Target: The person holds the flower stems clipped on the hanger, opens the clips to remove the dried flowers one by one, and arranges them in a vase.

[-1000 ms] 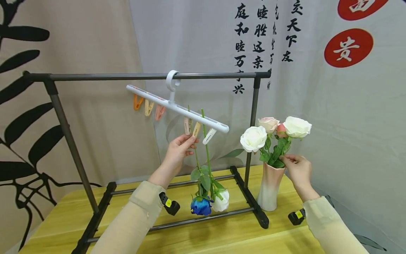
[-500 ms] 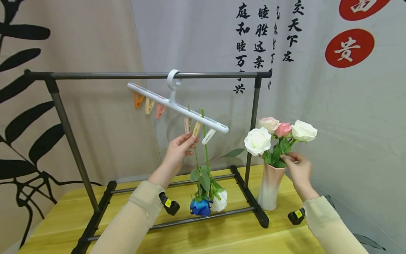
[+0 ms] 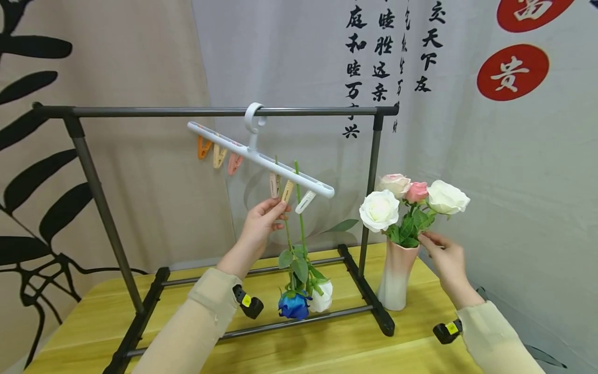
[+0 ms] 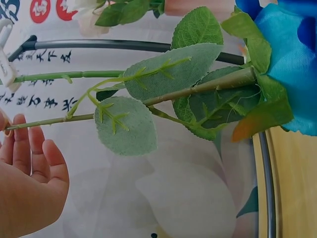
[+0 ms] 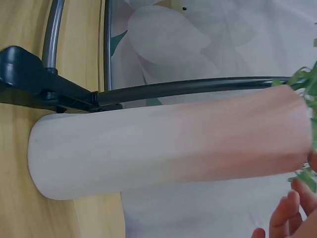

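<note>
My left hand (image 3: 261, 223) pinches the lower end of a yellow clothespin (image 3: 287, 191) on a white clip hanger (image 3: 280, 169). A blue rose (image 3: 294, 305) and a white rose (image 3: 321, 297) hang head down from the hanger's right half, stems upward. The blue rose's stem (image 4: 44, 122) runs to the fingertips in the left wrist view. My right hand (image 3: 446, 259) is beside the rim of a pink-and-white vase (image 3: 397, 275), fingertips close to the leaves. In the right wrist view its fingers (image 5: 285, 213) are loosely bent and apart. White roses (image 3: 448, 197) and pink roses (image 3: 417, 192) stand in the vase.
A dark metal rack (image 3: 163, 111) carries the hanger on its top bar, with its feet on the wooden table (image 3: 261, 353). Orange, cream and pink clothespins (image 3: 235, 162) hang at the hanger's left. A printed curtain (image 3: 299, 57) covers the back.
The right-hand white rose and the pink rose have shifted and spread to the right. My right hand has drawn slightly right, away from the leaves. My left hand stays at the clothespin.
</note>
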`<state>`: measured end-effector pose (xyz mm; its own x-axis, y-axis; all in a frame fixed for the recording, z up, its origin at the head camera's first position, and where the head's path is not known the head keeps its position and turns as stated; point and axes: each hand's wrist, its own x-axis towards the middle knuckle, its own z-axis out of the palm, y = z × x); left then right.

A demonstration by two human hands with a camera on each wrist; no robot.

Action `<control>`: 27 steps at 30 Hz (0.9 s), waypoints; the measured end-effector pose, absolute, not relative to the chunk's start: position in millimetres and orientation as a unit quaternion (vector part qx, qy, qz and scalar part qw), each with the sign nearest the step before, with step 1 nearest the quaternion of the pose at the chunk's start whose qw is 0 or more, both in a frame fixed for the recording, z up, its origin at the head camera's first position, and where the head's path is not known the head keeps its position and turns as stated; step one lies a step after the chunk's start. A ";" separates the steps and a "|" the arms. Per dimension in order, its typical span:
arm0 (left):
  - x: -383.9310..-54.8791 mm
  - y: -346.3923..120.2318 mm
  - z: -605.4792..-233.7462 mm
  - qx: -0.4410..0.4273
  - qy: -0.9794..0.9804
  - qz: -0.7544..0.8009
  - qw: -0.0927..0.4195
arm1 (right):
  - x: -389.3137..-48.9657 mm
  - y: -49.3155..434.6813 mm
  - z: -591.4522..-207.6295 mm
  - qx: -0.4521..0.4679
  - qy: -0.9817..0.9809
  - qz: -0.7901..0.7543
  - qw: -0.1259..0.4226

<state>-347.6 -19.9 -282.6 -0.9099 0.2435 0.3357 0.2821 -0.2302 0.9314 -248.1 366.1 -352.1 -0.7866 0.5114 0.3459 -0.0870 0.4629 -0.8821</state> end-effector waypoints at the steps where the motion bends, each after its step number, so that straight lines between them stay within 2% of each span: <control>1: -347.1 -20.6 -282.6 -0.212 -0.621 -0.755 0.013 | -244.0 366.3 -351.8 -0.130 -0.801 0.506 0.293; 5: -345.7 -23.6 -283.1 -0.209 -0.625 -0.752 0.012 | -227.0 361.4 -346.7 -0.129 -0.758 0.552 0.322; 9: -344.9 -25.5 -283.0 -0.203 -0.624 -0.754 0.012 | -211.0 341.7 -334.8 -0.088 -0.685 0.595 0.410; 13: -344.5 -26.0 -283.4 -0.204 -0.624 -0.754 0.015 | -196.2 305.4 -320.0 0.053 -0.675 0.520 0.522; 15: -344.3 -26.2 -284.7 -0.204 -0.625 -0.753 0.015 | -191.1 282.5 -313.1 0.159 -0.657 0.492 0.549; 18: -344.2 -27.1 -288.8 -0.206 -0.629 -0.749 0.014 | -188.4 244.3 -305.4 0.293 -0.628 0.511 0.509; 20: -343.4 -28.1 -291.8 -0.207 -0.635 -0.745 0.013 | -190.9 220.0 -301.6 0.312 -0.640 0.532 0.459; 27: -339.2 -24.3 -299.2 -0.213 -0.648 -0.731 0.009 | -235.0 171.8 -282.5 0.155 -0.713 0.632 0.262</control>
<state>-339.2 -24.3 -299.2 -0.9092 0.2633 0.3226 0.2887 -0.1596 0.9440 -235.0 171.8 -282.5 -0.8149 0.1098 0.5691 -0.5518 0.1535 -0.8197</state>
